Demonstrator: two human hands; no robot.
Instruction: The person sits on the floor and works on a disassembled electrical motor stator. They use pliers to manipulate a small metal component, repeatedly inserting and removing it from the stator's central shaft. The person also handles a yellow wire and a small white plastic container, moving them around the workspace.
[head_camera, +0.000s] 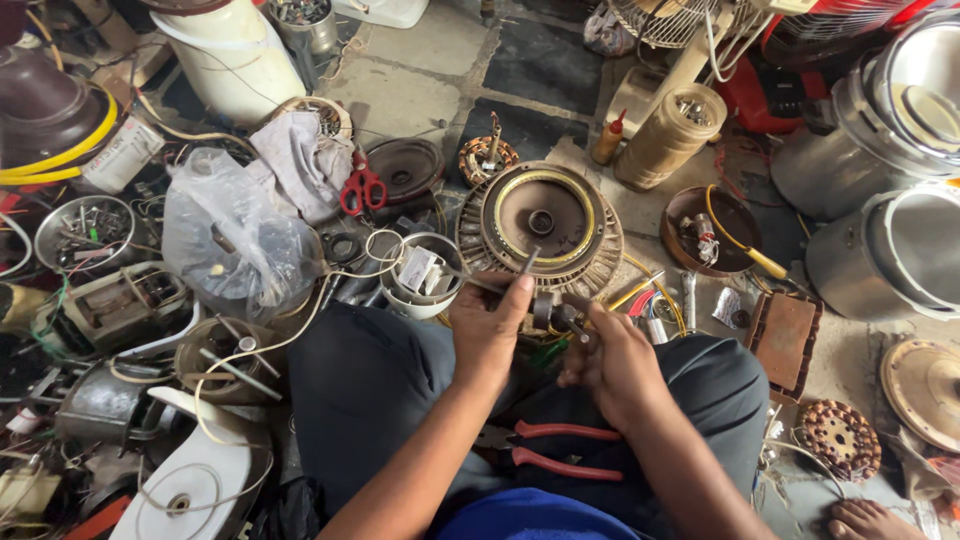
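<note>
The left hand (487, 325) is closed, its thumb and fingers (519, 292) pinching a short grey metal rod (528, 261), and the right hand (612, 362) is curled shut around a small dark metal fitting (556, 316) held just beside the left thumb. Both sit over the person's lap, just on the near side of the round motor stator (541, 219) that lies flat on the floor (430, 70). The rod's long axis runs slightly tilted from upright in the view: its free tip points up and a little right, away from the person and toward the stator's centre hole, while its lower end is hidden in the pinch. The grip looks like the weak point, since only fingertips hold a thin, smooth piece; a slip would likely drop it among the clutter near the stator, such as the white cup (425, 275) just left of it, where it would be hard to find. The fitting is small too, and how firmly it is seated in the right hand cannot be told. The red-handled pliers (555, 449) lie loose across the lap, well nearer the person than the stator, and a shift of the legs could tip them off.
</note>
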